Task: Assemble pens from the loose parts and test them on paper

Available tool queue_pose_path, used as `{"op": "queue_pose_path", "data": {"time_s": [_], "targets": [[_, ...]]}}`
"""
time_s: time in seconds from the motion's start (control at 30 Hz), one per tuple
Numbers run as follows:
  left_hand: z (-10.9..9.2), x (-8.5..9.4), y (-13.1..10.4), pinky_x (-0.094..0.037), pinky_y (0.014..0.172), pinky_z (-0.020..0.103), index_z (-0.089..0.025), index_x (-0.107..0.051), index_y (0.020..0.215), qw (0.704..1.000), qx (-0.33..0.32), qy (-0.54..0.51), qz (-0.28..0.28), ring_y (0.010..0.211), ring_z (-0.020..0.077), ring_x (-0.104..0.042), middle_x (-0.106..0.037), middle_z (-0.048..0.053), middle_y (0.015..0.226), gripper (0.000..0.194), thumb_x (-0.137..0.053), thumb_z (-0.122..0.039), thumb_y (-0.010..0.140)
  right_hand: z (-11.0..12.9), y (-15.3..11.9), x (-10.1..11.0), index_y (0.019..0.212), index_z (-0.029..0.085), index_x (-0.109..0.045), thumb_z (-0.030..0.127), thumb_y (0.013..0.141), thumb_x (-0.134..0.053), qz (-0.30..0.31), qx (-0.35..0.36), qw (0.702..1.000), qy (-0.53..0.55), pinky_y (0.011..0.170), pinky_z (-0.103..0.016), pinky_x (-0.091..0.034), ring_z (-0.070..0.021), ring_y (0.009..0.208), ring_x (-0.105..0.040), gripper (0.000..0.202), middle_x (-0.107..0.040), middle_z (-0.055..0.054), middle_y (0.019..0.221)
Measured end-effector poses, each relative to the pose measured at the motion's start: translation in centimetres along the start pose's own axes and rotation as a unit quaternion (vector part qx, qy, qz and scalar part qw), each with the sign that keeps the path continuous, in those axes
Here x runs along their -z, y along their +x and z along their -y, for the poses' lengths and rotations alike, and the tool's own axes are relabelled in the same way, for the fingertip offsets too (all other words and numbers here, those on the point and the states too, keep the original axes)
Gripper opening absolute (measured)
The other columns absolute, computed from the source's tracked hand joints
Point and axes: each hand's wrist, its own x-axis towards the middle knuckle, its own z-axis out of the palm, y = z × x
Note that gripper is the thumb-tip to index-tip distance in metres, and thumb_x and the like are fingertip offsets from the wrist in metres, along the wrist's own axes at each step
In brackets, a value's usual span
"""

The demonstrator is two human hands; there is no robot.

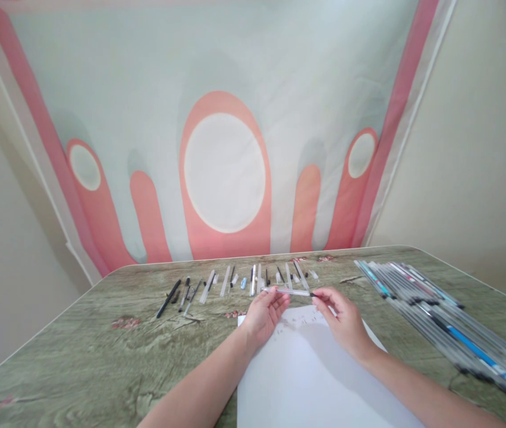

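Between my two hands a clear pen (295, 292) lies level above the far edge of a white sheet of paper (288, 374). My left hand (265, 314), palm turned up, pinches its left end. At the other end the fingertips of my right hand (339, 318) are closed on the pen's dark tip. Small dark marks show on the paper under the hands. Just beyond, a row of pen parts (225, 280) lies on the table: clear barrels, dark caps and thin pieces. A black pen (169, 299) rests at the row's left end.
A large spread of clear pens (440, 333) with dark ends covers the right side of the wood-patterned table (145, 362). A blue pen (475, 348) lies on top of them. Behind the table hangs a printed cloth (226, 244) in coral and pale grey.
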Motion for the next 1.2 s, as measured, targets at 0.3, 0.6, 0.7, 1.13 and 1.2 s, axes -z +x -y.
{"op": "queue_pose_path", "data": {"time_s": [0.3,0.6,0.7,1.13,1.2], "targets": [[0.0,-0.03,-0.09,-0.051,0.074,0.025,-0.012,-0.05,0.084,1.0,-0.002,0.014,0.01,0.072,0.0129,-0.063,-0.063,0.009,0.078,0.009,-0.056,-0.017,0.078,0.35,-0.12,0.01,0.092,0.019,-0.054,0.03,0.082,-0.05,0.001,0.023,1.0,-0.015,0.068,-0.028,-0.046,-0.0152,0.072,-0.056,0.016,-0.057,-0.004,0.082],[0.07,-0.16,-0.17,-0.051,0.073,0.025,-0.013,-0.05,0.084,1.0,-0.011,0.023,0.01,0.072,0.0125,-0.063,-0.062,0.008,0.078,0.009,-0.055,-0.018,0.079,0.07,0.09,0.15,0.088,0.019,-0.056,0.03,0.082,-0.049,-0.006,0.043,0.999,-0.032,0.067,-0.028,-0.047,-0.0159,0.073,-0.057,0.015,-0.058,-0.005,0.082],[0.08,-0.12,-0.17,-0.051,0.073,0.025,-0.013,-0.05,0.084,1.0,-0.011,0.023,0.009,0.073,0.0126,-0.063,-0.062,0.008,0.079,0.009,-0.055,-0.018,0.079,-0.07,0.05,0.15,0.088,0.019,-0.056,0.03,0.082,-0.049,-0.008,0.043,0.998,-0.033,0.067,-0.028,-0.047,-0.0157,0.072,-0.057,0.014,-0.058,-0.004,0.081],[-0.07,-0.46,-0.45,-0.051,0.075,0.026,-0.013,-0.05,0.085,1.0,-0.008,0.025,0.005,0.073,0.0128,-0.063,-0.063,0.008,0.079,0.009,-0.055,-0.018,0.079,0.02,0.05,0.11,0.087,0.019,-0.057,0.032,0.082,-0.048,-0.002,0.042,0.998,-0.038,0.066,-0.028,-0.047,-0.0161,0.071,-0.057,0.017,-0.059,-0.004,0.08],[-0.06,-0.43,-0.44,-0.051,0.074,0.025,-0.013,-0.05,0.084,1.0,-0.01,0.027,0.003,0.073,0.0128,-0.063,-0.063,0.008,0.078,0.009,-0.055,-0.018,0.079,0.09,0.07,0.14,0.087,0.019,-0.057,0.034,0.082,-0.048,-0.003,0.044,0.998,-0.042,0.065,-0.028,-0.047,-0.0166,0.071,-0.057,0.018,-0.06,-0.005,0.079]]}}
